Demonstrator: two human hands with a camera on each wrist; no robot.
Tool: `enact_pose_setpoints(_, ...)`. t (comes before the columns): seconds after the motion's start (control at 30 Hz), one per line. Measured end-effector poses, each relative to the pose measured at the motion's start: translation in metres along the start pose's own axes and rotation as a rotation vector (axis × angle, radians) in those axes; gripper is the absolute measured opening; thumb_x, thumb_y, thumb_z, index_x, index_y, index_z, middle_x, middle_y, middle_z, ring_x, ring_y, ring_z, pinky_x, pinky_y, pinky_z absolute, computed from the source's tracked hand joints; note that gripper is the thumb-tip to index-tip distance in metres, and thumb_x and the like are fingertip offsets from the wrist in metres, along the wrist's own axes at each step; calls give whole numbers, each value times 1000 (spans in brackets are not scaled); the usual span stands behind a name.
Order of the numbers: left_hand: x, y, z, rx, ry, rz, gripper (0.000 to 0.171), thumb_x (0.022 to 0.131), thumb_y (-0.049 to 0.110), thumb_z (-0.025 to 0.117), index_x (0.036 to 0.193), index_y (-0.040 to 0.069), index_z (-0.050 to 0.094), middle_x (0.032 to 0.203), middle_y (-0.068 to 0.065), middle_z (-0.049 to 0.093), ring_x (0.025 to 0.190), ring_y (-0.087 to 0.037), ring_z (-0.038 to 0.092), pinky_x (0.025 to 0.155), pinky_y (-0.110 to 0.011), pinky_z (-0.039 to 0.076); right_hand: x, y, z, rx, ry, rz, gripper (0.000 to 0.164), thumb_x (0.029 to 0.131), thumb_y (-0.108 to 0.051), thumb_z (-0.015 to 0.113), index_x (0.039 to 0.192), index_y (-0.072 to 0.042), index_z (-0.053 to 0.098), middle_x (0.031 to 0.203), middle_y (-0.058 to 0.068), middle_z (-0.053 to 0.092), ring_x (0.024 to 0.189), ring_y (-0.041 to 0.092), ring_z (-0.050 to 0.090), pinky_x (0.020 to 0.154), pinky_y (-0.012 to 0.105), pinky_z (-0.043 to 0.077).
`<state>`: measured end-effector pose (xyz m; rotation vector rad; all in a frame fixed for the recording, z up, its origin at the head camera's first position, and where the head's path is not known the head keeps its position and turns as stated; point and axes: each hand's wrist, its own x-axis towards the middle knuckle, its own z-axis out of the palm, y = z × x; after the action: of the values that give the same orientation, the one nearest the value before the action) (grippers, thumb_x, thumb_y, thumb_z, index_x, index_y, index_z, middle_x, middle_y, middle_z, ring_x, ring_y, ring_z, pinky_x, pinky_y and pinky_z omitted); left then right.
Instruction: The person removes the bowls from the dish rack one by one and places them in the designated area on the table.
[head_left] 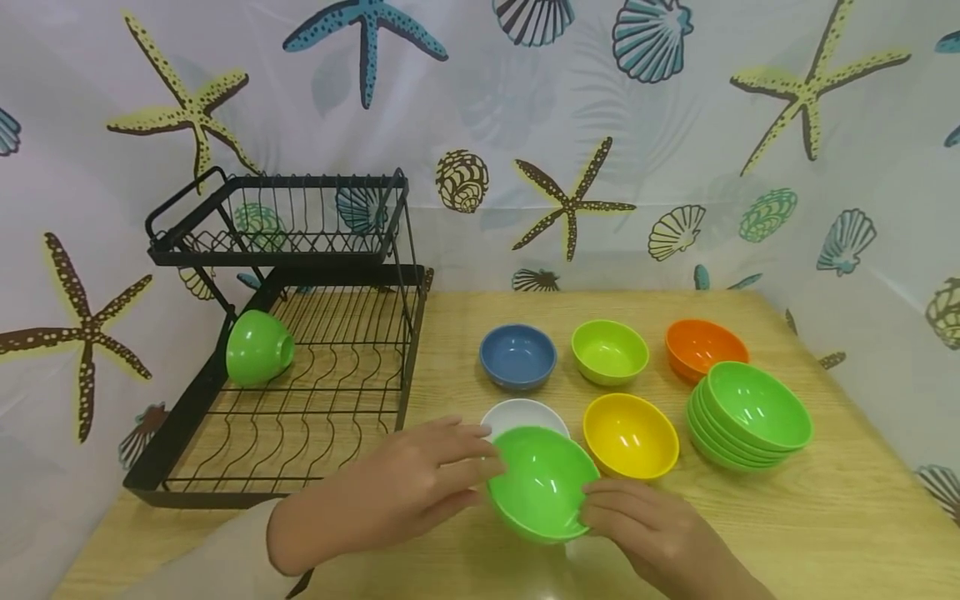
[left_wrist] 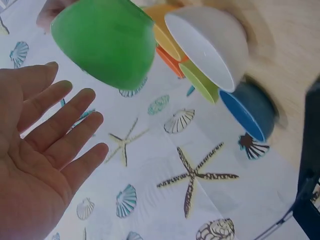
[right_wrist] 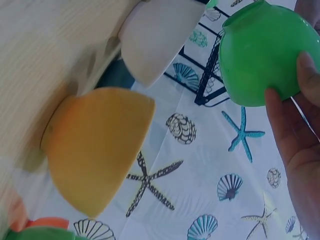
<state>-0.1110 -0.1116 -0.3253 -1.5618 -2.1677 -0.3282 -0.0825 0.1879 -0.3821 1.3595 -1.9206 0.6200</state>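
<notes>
A green bowl [head_left: 542, 487] is held up over the front of the table, its inside facing up. My right hand [head_left: 648, 529] pinches its right rim; the right wrist view shows the thumb and fingers on the green bowl [right_wrist: 270, 55]. My left hand [head_left: 405, 479] reaches toward the bowl's left rim, and in the left wrist view its fingers [left_wrist: 75, 125] are spread straight, apart from the bowl. Just behind the held bowl stands a white bowl [head_left: 521, 412], partly hidden by it. A yellow bowl [head_left: 630, 437] stands to its right.
A black two-tier dish rack [head_left: 408, 367] stands at the left, with a green bowl [head_left: 255, 350] tilted on its lower tier. Further back are a blue bowl [head_left: 517, 358], a lime bowl [head_left: 609, 354] and an orange bowl [head_left: 701, 346]. Several green bowls [head_left: 757, 408] are stacked at the right.
</notes>
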Motion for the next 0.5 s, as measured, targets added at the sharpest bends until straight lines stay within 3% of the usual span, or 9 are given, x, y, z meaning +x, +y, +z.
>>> enact_pose_setpoints(0.27, -15, -21, -5, -57, 20, -135, 37, 89, 21, 69, 124, 10, 64, 121, -6, 65, 119, -27, 57, 101, -41, 47, -9, 10, -23, -125, 113, 124, 36, 102, -20, 47, 87, -1, 73, 89, 11, 71, 91, 18, 64, 97, 15, 45)
enact_pose_setpoints(0.5, -27, -33, -8, -33, 23, -201, 43, 89, 21, 69, 130, 10, 59, 126, -8, 61, 119, -27, 57, 101, -41, 47, -23, 24, -55, -297, 247, 263, 42, 101, -27, 51, 81, 3, 72, 81, 17, 71, 112, -3, 56, 96, 10, 43)
